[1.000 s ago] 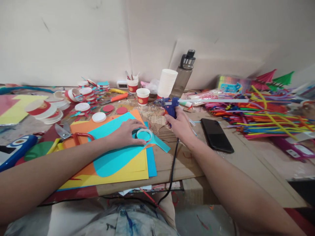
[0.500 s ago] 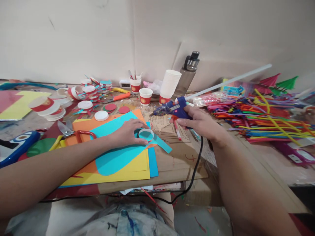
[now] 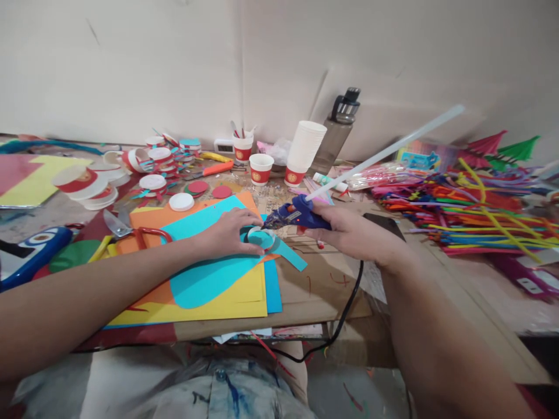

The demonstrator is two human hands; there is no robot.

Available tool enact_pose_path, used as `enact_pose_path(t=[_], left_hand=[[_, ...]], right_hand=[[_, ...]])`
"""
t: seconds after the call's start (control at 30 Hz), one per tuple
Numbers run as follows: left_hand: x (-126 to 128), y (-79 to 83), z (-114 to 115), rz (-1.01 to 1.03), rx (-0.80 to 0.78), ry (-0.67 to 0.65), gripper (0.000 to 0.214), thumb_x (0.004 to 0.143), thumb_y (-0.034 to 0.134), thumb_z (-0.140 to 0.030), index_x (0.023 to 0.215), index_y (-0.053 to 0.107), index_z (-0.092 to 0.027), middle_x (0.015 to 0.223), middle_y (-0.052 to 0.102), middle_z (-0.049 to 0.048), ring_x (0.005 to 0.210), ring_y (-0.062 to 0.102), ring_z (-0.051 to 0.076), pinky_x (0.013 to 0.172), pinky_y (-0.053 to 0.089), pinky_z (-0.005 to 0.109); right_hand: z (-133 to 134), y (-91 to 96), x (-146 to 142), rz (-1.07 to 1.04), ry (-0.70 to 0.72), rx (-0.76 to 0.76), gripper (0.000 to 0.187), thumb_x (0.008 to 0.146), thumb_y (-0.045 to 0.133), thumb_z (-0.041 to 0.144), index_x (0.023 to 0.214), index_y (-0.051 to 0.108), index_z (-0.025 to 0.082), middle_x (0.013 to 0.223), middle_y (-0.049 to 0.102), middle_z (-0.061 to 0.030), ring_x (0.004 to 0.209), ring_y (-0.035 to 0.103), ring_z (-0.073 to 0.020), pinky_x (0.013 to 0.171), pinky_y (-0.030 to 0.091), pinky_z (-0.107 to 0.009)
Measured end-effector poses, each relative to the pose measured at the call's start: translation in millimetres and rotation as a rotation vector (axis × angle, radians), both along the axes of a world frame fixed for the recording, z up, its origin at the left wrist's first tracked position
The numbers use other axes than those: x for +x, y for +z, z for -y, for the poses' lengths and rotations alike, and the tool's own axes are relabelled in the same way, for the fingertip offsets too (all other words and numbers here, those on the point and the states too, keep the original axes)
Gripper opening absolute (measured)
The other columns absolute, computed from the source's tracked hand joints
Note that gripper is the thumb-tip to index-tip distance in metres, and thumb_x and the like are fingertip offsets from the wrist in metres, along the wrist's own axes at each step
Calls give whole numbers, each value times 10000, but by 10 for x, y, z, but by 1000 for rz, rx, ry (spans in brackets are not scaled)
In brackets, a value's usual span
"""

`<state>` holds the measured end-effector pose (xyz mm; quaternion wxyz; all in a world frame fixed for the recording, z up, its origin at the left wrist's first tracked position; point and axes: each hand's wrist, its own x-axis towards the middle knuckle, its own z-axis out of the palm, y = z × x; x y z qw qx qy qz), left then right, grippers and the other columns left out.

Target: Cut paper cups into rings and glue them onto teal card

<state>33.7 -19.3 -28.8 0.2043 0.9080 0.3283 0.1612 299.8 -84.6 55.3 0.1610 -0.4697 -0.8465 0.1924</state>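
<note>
My right hand (image 3: 338,230) is wrapped round a blue hot glue gun (image 3: 303,216) with a long translucent glue stick (image 3: 393,148) sticking out of its back. The nozzle points left, at the rim of a small white round piece, which looks like a cut-down paper cup (image 3: 261,238). My left hand (image 3: 231,234) grips that piece between thumb and fingers; the fingers hide part of it. A turquoise paper strip (image 3: 292,256) reaches out from beneath it. Under my left hand lie turquoise paper (image 3: 205,285), yellow paper (image 3: 231,309) and orange paper (image 3: 151,218).
Red-handled scissors (image 3: 142,235) lie left of the paper. Cut cup pieces (image 3: 87,185), a white disc (image 3: 181,202) and an orange cutter (image 3: 218,169) lie behind. Stacked cups (image 3: 305,145) and a bottle (image 3: 336,134) stand at the back. Pipe cleaners (image 3: 471,215) cover the right; a black cord (image 3: 349,314) hangs in front.
My right hand has brought the glue gun left and down, so its nozzle now reaches the white round piece. My left hand has stayed nearly in place, holding the piece.
</note>
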Motion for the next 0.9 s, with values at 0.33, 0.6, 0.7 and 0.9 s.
enact_pose_path(t=[0.33,0.6,0.7,0.9], left_hand=[[-1,-3,-23,33,-17,-21,601,699,800,-554,1174,685,-204,1245,651,116,1192,553,310,993,422,434],[4,20,-17,34,-8,-30,567,701,801,-544,1157,697,-223,1231,658,102,1175,558,302,969,429,418],[2,7,-24,42,2,-33,555,700,809,-525,1153,696,-225,1222,666,96,1168,562,295,976,425,416],[2,5,-28,42,15,-47,565,703,800,-542,1155,698,-219,1214,667,98,1153,569,289,962,432,398]], right_hand=[[5,-116,-102,59,0,-28,329,942,538,368,1209,621,196,1155,692,-84,1008,638,-247,888,486,-350],[16,-178,-125,141,-22,37,415,974,484,444,1307,564,210,1161,686,-102,1044,642,-264,867,503,-353],[20,-186,-143,169,-21,67,425,974,487,439,1331,555,220,1205,676,-102,1091,635,-272,899,499,-360],[36,-175,-185,173,-10,101,395,975,494,392,1316,570,207,1209,680,-106,1098,638,-256,927,491,-344]])
